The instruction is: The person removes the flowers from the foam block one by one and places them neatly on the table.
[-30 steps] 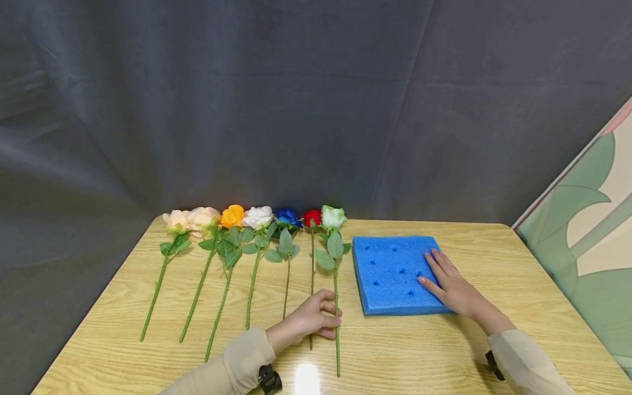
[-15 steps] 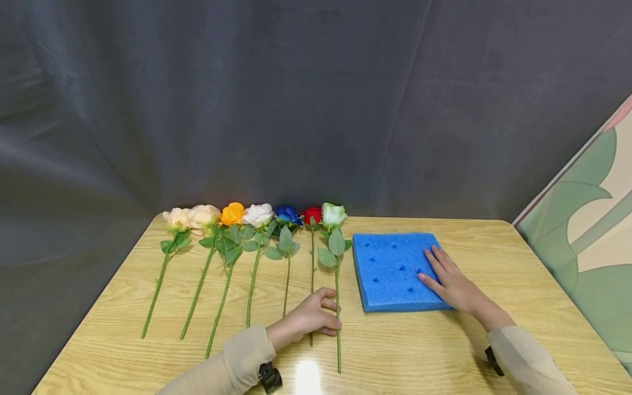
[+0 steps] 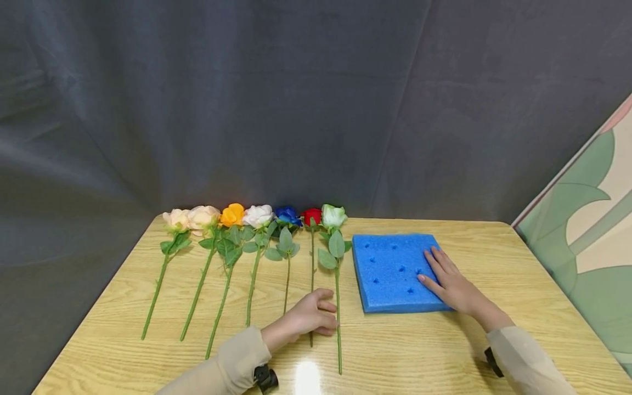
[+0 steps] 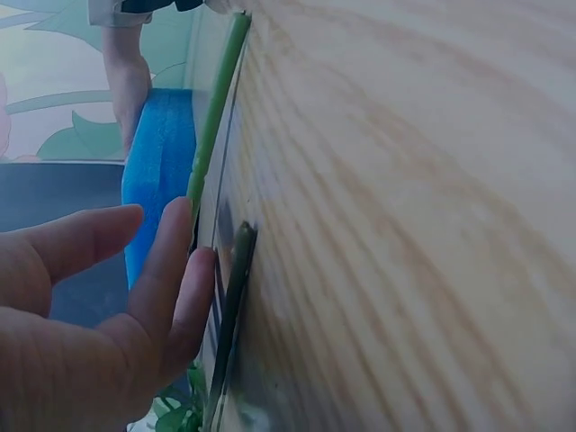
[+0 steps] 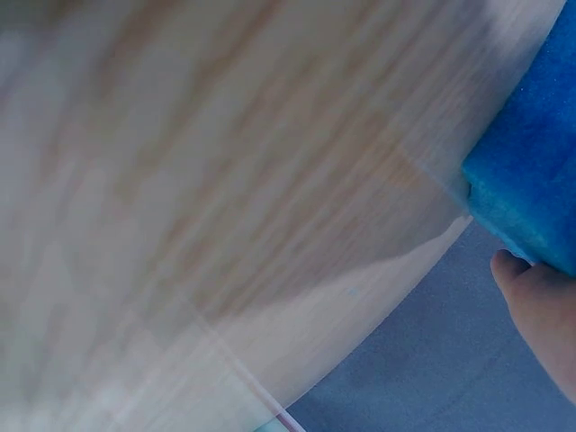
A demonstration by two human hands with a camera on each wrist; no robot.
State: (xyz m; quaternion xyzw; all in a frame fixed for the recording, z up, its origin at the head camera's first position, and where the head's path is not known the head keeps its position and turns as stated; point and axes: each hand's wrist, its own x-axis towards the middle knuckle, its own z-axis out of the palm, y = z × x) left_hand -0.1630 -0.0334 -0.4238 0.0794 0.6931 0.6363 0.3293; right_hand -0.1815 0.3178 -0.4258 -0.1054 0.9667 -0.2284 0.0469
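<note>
My left hand [image 3: 307, 316] is over the stems at the right end of the row of artificial roses. Its fingertips are at the stem of the pale green rose [image 3: 333, 216]; whether they touch it I cannot tell. In the left wrist view its fingers [image 4: 166, 256] are spread with nothing pinched, beside the green stem [image 4: 216, 108]. Under the hand runs the darker stem of the red rose [image 3: 312, 216]. My right hand [image 3: 456, 286] rests with outstretched fingers on the right side of a blue foam block [image 3: 387, 299] with several small holes.
Left of the red rose lie a blue rose [image 3: 288, 215], a white rose [image 3: 258, 216], an orange rose [image 3: 232, 215] and two peach roses, stems toward me. A dark curtain [image 3: 296, 109] hangs behind the wooden table [image 3: 405, 351]. A patterned panel [image 3: 592, 230] stands at right.
My left hand has drawn slightly left, its fingers loosening from the pale green rose's stem, which stays on the table. My right hand stays on the foam block.
</note>
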